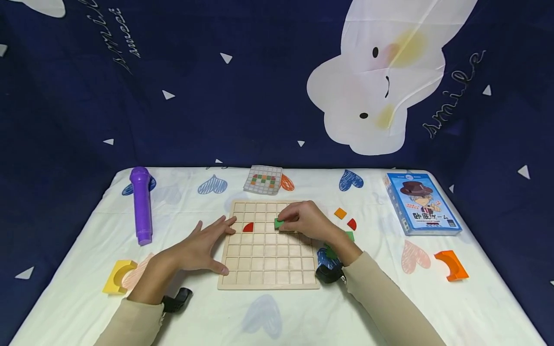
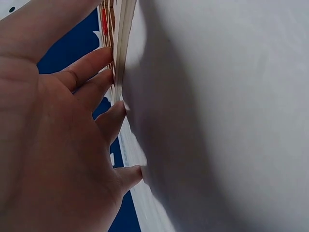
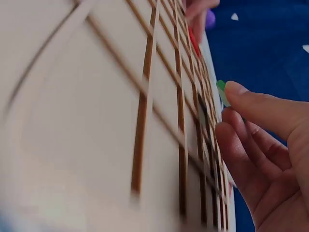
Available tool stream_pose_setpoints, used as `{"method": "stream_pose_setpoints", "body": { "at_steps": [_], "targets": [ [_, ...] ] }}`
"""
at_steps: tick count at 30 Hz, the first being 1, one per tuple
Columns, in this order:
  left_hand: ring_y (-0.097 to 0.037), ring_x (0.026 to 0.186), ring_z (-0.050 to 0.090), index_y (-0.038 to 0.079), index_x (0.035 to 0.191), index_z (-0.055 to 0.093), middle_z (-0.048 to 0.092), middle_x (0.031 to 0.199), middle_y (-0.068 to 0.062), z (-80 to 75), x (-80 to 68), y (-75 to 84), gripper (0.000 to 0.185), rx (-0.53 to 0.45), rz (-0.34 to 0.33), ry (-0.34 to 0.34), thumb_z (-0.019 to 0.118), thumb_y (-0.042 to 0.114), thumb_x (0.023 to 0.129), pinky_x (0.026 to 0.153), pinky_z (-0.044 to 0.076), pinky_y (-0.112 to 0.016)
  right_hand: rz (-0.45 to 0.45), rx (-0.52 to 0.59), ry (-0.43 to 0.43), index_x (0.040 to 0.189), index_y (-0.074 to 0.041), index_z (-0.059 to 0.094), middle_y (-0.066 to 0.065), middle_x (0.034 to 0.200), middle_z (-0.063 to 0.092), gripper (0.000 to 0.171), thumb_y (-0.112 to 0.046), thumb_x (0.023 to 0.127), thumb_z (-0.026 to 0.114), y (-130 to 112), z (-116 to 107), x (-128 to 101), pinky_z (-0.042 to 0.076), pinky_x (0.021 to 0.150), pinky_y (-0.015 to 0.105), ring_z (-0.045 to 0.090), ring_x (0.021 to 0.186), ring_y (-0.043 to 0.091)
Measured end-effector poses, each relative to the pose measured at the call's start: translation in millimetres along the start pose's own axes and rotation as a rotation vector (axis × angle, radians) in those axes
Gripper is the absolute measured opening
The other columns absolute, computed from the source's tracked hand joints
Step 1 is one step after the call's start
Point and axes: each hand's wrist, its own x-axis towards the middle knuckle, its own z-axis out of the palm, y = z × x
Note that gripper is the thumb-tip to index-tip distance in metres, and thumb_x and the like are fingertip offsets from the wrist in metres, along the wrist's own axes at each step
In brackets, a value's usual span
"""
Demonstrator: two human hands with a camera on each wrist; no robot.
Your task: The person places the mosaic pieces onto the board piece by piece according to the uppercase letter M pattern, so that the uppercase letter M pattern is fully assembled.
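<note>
A square wooden grid board point(image 1: 270, 264) lies in the middle of the table. My left hand point(image 1: 196, 247) is spread along its left edge, fingertips and thumb at the rim, as the left wrist view also shows. Over the upper right cells my right hand point(image 1: 309, 221) pinches a small green tile point(image 1: 278, 223) between thumb and fingers. In the right wrist view this green tile point(image 3: 222, 92) is at the thumb tip, close over the board. A red quarter-circle tile point(image 1: 248, 227) sits in a cell toward the upper left.
Right of the board lie an orange tile point(image 1: 340, 213), a red tile point(image 1: 352, 224) and green tiles point(image 1: 349, 235), partly behind the right wrist. A pattern card point(image 1: 262, 180) lies behind. Around them are a purple microphone point(image 1: 142, 206), blue box point(image 1: 423, 204), yellow block point(image 1: 119, 277) and orange block point(image 1: 452, 265).
</note>
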Motion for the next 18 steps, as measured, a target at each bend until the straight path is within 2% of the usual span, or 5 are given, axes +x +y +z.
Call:
{"method": "stream_pose_setpoints", "body": {
  "at_steps": [8, 18],
  "targets": [
    [-0.043, 0.159, 0.018, 0.009, 0.161, 0.026, 0.056, 0.149, -0.004, -1.1, -0.6, -0.4, 0.122, -0.006, -0.002, -0.003, 0.093, 0.043, 0.064, 0.119, 0.003, -0.083, -0.040, -0.006, -0.003, 0.101, -0.014, 0.081, 0.000, 0.107, 0.078, 0.016, -0.017, 0.085, 0.082, -16.7, 21.9, 15.1, 0.059, 0.079, 0.018, 0.071, 0.094, 0.009],
    [-0.044, 0.159, 0.017, 0.009, 0.161, 0.025, 0.055, 0.151, -0.005, -1.0, -0.9, -0.7, 0.122, -0.002, 0.002, -0.008, 0.092, 0.045, 0.065, 0.119, 0.004, -0.083, -0.047, -0.124, 0.002, 0.096, -0.014, 0.082, -0.001, 0.100, 0.080, 0.013, -0.018, 0.084, 0.083, -23.9, 37.4, 21.8, 0.055, 0.072, 0.015, 0.068, 0.083, 0.006]
  ]
}}
